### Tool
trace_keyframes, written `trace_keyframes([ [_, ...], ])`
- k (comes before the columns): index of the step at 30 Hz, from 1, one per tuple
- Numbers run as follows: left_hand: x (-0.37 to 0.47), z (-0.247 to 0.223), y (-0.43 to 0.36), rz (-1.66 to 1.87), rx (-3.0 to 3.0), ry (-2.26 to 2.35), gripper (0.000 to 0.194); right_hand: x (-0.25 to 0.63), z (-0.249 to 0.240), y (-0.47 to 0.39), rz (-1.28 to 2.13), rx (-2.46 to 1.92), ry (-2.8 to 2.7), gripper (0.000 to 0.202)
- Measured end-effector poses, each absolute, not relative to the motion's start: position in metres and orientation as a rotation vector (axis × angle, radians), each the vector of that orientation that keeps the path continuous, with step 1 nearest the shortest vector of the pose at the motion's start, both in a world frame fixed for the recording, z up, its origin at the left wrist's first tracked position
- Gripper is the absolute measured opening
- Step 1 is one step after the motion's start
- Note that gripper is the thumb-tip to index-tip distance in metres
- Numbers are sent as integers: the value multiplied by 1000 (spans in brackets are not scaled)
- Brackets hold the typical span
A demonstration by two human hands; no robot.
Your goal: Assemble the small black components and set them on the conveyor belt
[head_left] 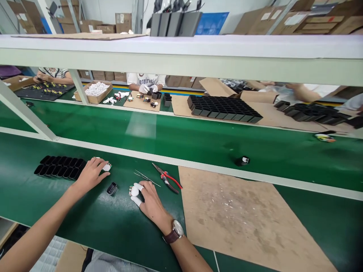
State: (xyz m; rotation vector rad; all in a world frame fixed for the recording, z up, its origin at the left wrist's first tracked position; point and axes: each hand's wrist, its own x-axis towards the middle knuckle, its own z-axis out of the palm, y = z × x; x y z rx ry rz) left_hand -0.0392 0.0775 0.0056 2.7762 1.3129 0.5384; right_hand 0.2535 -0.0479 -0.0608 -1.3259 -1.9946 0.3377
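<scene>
My left hand (91,172) reaches over the green bench beside a block of black plastic cases (59,167), fingers apart. A small white part with a green edge (107,167) lies at its fingertips, partly covered by them. My right hand (151,202), with white finger cots on thumb and forefinger, pinches a small circuit board with a white round pad (134,191). Between the hands a single black case (112,189) rests on the bench. Tweezers (146,178) and red-handled pliers (167,178) lie beyond my right hand.
A stained cardboard sheet (227,207) covers the bench at right. Beyond a pale rail, a green conveyor belt (193,132) carries a black case (243,161). Co-workers sit across it, near a tray of black cases (224,107). A shelf beam (181,68) spans overhead.
</scene>
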Motion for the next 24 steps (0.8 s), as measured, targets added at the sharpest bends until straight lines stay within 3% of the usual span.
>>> trace_keyframes([
  [3,-44,20,65,490,2592,1091,60,254,-61,-45,400,-1327,-1984,32],
  [5,-38,27,57,357,2451,908,74,255,-61,-44,421,-1336,-1997,44],
  [7,-26,26,52,263,2351,791,70,257,-60,-46,428,-1361,-2014,66],
  [9,-11,18,50,266,2299,756,56,258,-58,-49,419,-1372,-2044,74],
  [13,10,-8,50,409,2243,742,53,257,-57,-58,350,-1319,-2084,51],
  [19,2,-40,40,544,2126,801,100,251,-55,-61,251,-1321,-1928,55],
  [24,5,-42,30,512,2151,833,82,241,-32,-54,258,-1279,-1870,50],
])
